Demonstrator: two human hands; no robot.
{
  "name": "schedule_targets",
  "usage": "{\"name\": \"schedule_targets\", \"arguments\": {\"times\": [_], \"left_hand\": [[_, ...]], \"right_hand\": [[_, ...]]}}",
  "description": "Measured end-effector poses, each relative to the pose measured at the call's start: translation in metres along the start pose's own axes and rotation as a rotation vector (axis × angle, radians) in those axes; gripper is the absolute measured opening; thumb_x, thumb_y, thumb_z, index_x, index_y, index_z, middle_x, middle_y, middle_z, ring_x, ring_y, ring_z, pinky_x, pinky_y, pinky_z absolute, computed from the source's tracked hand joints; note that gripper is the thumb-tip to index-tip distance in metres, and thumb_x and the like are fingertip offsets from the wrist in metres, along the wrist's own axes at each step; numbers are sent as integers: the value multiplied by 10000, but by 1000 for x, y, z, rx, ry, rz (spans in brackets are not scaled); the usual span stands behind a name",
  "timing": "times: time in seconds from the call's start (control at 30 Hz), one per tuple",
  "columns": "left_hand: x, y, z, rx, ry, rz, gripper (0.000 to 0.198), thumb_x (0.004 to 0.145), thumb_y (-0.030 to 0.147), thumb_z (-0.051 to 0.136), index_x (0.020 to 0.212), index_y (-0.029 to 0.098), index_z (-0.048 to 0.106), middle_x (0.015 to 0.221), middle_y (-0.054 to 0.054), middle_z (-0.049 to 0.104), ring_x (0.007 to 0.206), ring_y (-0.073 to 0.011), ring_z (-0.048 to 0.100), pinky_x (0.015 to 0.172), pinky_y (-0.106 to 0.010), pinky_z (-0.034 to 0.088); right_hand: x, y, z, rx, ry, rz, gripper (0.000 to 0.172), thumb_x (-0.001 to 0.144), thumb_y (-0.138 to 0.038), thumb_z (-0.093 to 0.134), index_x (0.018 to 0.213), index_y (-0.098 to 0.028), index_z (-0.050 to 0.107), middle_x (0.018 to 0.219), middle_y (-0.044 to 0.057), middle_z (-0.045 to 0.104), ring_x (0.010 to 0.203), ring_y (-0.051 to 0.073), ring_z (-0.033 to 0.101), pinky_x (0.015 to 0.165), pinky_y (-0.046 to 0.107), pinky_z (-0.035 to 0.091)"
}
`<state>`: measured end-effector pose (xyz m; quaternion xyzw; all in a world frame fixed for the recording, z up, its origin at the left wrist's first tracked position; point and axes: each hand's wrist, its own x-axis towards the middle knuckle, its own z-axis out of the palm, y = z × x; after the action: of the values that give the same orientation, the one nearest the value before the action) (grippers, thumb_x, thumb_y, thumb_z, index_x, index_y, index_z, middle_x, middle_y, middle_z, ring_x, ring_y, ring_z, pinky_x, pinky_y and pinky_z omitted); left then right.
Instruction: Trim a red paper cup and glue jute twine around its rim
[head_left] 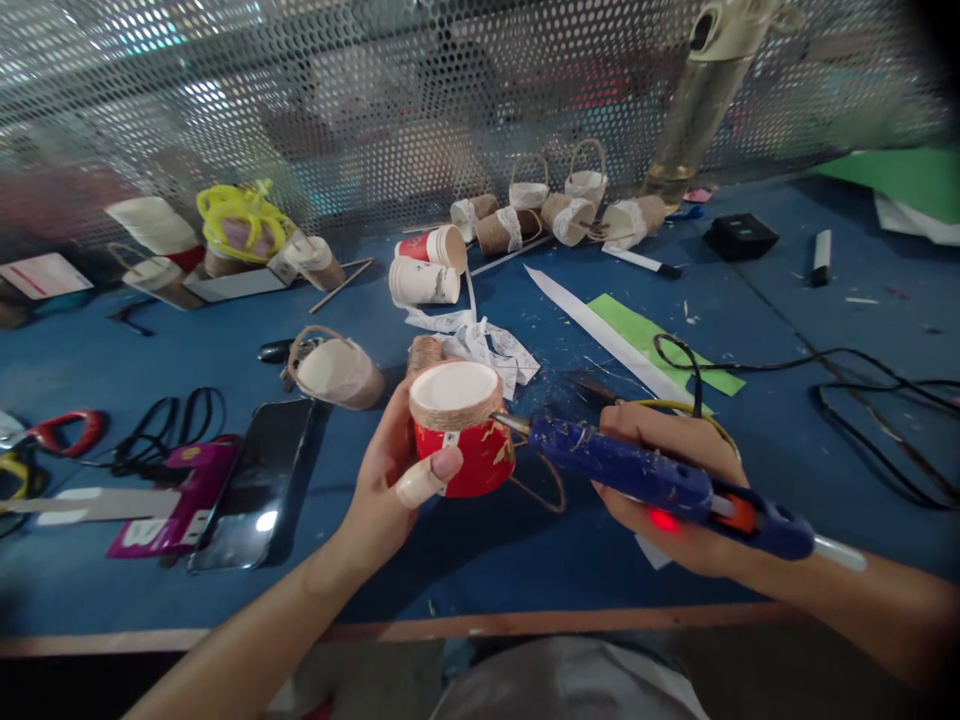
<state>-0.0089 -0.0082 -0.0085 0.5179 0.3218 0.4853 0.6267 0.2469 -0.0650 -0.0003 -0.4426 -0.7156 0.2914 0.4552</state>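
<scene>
A red paper cup (pixel 480 462) with twine wound round its upper edge is held in my left hand (pixel 390 480), whose thumb has a pale wrap and presses on the cup's front. My right hand (pixel 675 470) is closed round a blue glue gun (pixel 622 465). The gun's metal tip touches or nearly touches the twine band (pixel 457 413) at the cup's right side. A red light glows under the gun. Loose twine (pixel 551 490) hangs in a loop right of the cup, and a twine roll (pixel 425 353) stands behind it.
Left of the cup are a small basket (pixel 341 372), a phone (pixel 259 480) and red-handled scissors (pixel 71 432). Behind lie white lace (pixel 491 345), stacked cups (pixel 427 280), green paper (pixel 652 340) and several little baskets. A black cord (pixel 847 365) runs across the right side.
</scene>
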Motion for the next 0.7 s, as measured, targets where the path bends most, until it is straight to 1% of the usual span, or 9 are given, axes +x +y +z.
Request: {"name": "schedule_targets", "arguments": {"times": [0.1,0.17,0.27,0.37,0.5,0.63,0.7], "left_hand": [[-1,-1,-3,8,4,-8,605,844,420,809,1414,289,654,1446,-98,686,1326,-355,642,1103,-449,552],[-2,-2,-5,35,-4,-8,605,861,426,793,1429,279,646,1457,-100,680,1339,-354,628,1126,-454,534],[-3,-4,-7,85,-8,16,607,891,393,775,1467,280,618,1498,-96,654,1374,-348,607,1158,-450,511],[-5,-6,-8,96,22,24,616,890,362,782,1477,294,609,1537,-87,626,1421,-352,573,1172,-440,503],[-6,-5,-9,89,53,21,596,865,377,801,1429,277,639,1485,-104,662,1374,-370,610,1151,-473,518],[-5,-4,-8,97,43,29,620,856,402,812,1436,280,630,1483,-98,660,1391,-366,586,1201,-474,458],[-5,-4,-7,123,45,45,623,870,391,803,1455,282,618,1489,-94,655,1385,-358,587,1191,-466,468]], "right_hand": [[0,0,0,-67,24,36,259,802,-102,708,789,-241,490,711,-48,518,564,102,465,539,259,394],[-1,1,1,-76,35,41,278,800,-114,718,771,-241,473,687,-56,497,552,98,448,532,257,381],[-3,1,3,-27,7,36,318,805,-138,721,771,-248,425,662,-63,463,542,103,406,520,264,353],[-3,-1,4,-1,-28,71,335,816,-148,700,759,-253,387,656,-55,460,549,114,391,518,278,331],[-1,-4,3,10,-21,93,328,819,-160,697,751,-255,391,641,-58,453,533,113,386,513,283,318],[-1,-5,3,-13,-9,92,321,795,-119,687,759,-252,397,626,-71,434,515,101,367,507,275,309],[-2,-4,4,0,-12,76,328,808,-142,693,761,-253,388,633,-65,438,528,108,374,511,275,314]]}}
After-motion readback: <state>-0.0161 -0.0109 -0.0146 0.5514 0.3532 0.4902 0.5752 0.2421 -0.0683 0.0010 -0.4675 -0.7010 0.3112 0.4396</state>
